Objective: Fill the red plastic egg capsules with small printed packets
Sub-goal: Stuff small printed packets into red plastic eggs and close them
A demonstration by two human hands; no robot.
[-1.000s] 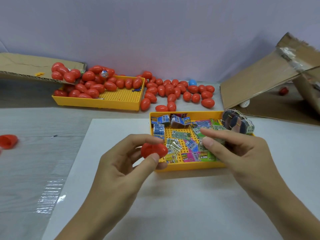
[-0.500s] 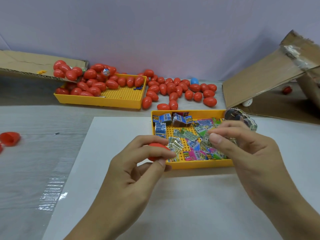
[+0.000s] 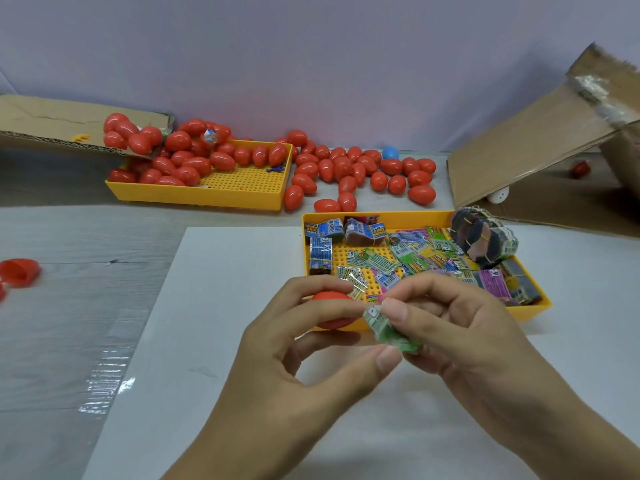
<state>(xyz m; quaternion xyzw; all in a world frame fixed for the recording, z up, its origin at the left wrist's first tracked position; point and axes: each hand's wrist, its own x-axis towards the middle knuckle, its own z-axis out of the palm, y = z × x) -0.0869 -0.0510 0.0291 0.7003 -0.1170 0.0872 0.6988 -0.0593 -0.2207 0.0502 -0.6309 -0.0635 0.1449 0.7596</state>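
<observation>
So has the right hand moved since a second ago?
Yes. The right hand has pulled back from over the packet tray toward the person, clear of its near edge, and now pinches a green packet beside the red capsule.

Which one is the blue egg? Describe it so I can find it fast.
Start at the far yellow tray by the back wall. To its right, red eggs lie loose on the table. The blue egg sits at that cluster's back edge, the only one not red.

Glossy plastic eggs (image 3: 421,194), corrugated cardboard (image 3: 526,161)
</observation>
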